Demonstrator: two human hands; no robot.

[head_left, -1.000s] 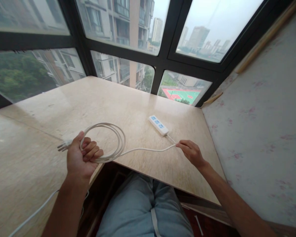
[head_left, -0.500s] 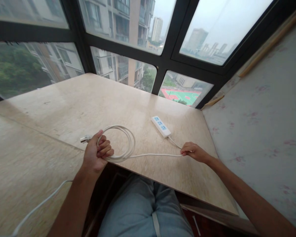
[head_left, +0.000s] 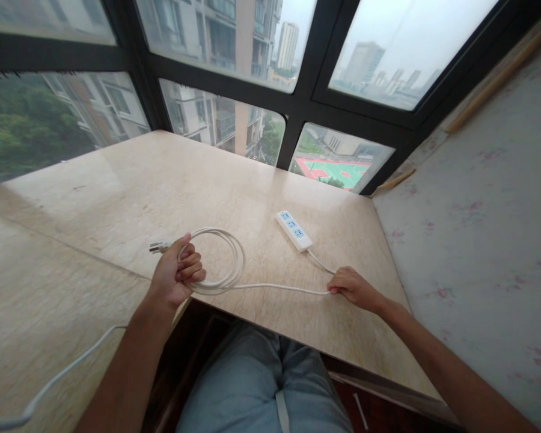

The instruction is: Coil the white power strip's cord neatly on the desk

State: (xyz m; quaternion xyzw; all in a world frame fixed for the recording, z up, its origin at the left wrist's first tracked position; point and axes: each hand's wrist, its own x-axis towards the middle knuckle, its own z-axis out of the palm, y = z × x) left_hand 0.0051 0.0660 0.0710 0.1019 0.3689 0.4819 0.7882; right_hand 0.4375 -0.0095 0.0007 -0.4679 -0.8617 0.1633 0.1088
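My left hand (head_left: 180, 270) is closed around a coiled white power cord (head_left: 242, 258), whose loops stick out to the right of the fingers. The plug (head_left: 158, 247) pokes out past the thumb on the left, prongs pointing left. From the coil a single length runs right to my right hand (head_left: 349, 285), which pinches it between thumb and fingers. Beyond that pinch the cord leads up to a white power strip (head_left: 294, 231) lying on the stone-look counter (head_left: 130, 180), its blue-marked sockets facing up.
Another white cable (head_left: 76, 367) lies on the counter at lower left, partly behind my left forearm. Dark-framed windows (head_left: 293, 108) border the far side. A papered wall (head_left: 478, 240) closes off the right. My legs (head_left: 252, 379) are below the counter's front edge.
My right hand has moved slightly down toward me with the cord, and the stretch between the hands slopes a little more. The left hand keeps its hold on the coil.
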